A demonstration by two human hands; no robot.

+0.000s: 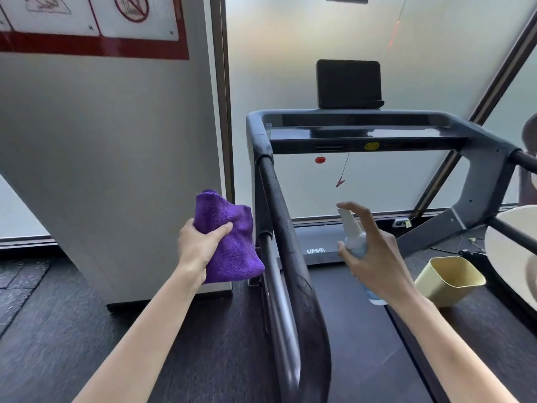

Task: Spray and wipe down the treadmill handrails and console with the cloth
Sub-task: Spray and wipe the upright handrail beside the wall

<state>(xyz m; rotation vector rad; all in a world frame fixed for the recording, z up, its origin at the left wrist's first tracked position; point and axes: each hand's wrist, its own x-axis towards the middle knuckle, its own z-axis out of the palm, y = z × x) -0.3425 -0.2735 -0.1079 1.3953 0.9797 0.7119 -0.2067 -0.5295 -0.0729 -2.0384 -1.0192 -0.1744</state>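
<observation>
Two hands: left hand point(200, 248) clutches one purple cloth point(229, 237) left of the near handrail point(290, 242); right hand point(374, 257) wraps one spray bottle point(356, 242) over one treadmill point(363, 132).

To your right, a pale yellow bin point(449, 279) sits on the dark floor point(58, 315) beside a round white tabletop point(511, 251). Up left, you see a red-bordered sign point(93, 24) on the white wall panel point(116, 155); frosted glass point(290, 68) stands ahead.
</observation>
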